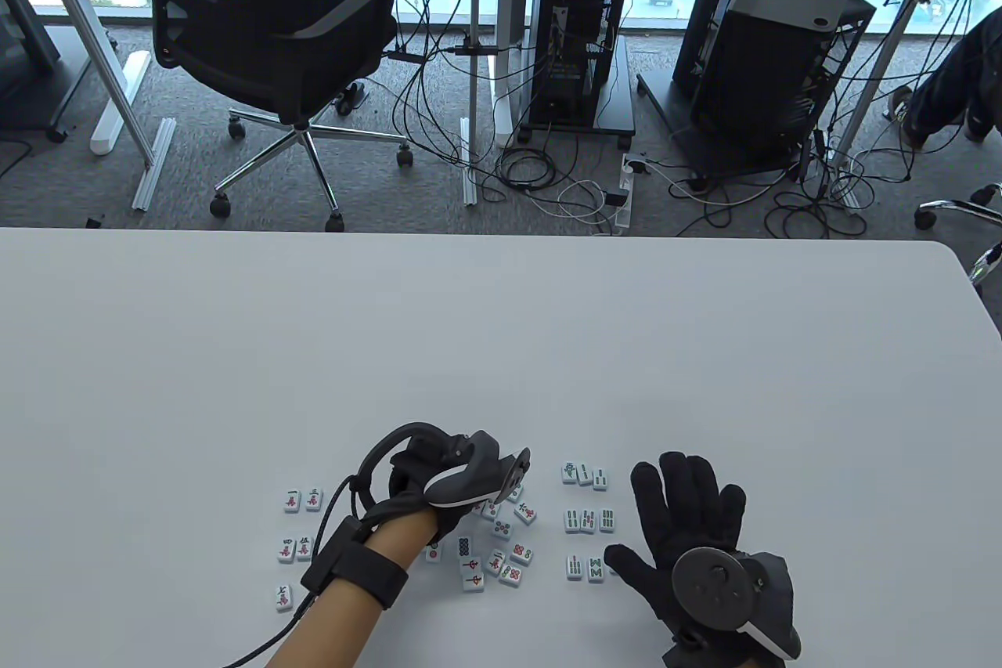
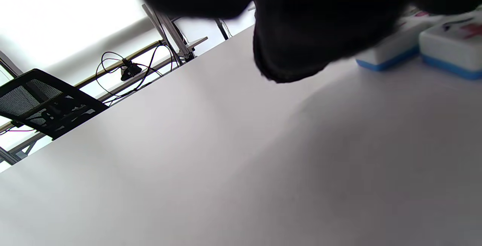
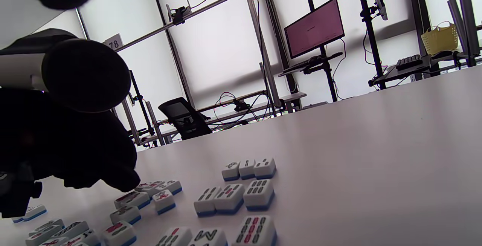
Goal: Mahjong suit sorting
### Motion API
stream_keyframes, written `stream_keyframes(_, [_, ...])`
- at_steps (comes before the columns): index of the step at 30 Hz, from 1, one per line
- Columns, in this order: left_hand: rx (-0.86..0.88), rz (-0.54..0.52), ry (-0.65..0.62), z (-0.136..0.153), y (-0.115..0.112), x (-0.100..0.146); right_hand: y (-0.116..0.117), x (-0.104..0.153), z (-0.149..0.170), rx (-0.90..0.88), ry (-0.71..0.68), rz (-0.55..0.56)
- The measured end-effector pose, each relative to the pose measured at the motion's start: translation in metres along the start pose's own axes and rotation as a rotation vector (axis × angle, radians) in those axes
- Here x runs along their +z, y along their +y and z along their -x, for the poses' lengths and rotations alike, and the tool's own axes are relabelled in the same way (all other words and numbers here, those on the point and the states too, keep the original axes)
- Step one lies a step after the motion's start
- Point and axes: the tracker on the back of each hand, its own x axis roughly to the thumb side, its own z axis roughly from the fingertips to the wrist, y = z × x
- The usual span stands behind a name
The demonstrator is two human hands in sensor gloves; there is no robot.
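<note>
White mahjong tiles with blue backs lie face up near the table's front edge. Character tiles [image 1: 300, 500] sit in small groups at the left. A mixed pile [image 1: 501, 550] lies in the middle. Bamboo tiles [image 1: 589, 519] form three short rows at the right, also seen in the right wrist view as bamboo tiles [image 3: 233, 195]. My left hand [image 1: 477, 505] reaches over the top of the mixed pile, its fingers curled down and hidden under the tracker; whether they hold a tile is hidden. My right hand [image 1: 681, 519] lies flat with fingers spread, just right of the bamboo rows.
The white table [image 1: 501, 339] stretches far beyond the tiles. On the floor behind its far edge stand an office chair [image 1: 274, 49], computer towers [image 1: 575, 49] and loose cables.
</note>
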Motion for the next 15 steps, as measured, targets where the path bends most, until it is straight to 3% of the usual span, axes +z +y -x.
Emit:
stream_keyframes(9, [-0.022,0.003,0.032,0.021,-0.010,0.019,0.000,0.000,0.000,0.000,-0.001,0.000])
stream_keyframes(12, [0.034,-0.039,0.027,0.030,-0.012,0.026,0.000,0.001,0.000,0.001,-0.002,0.000])
stream_keyframes(15, [0.123,-0.001,0.009,0.039,-0.011,0.030,0.000,0.001,0.000,0.002,-0.001,-0.001])
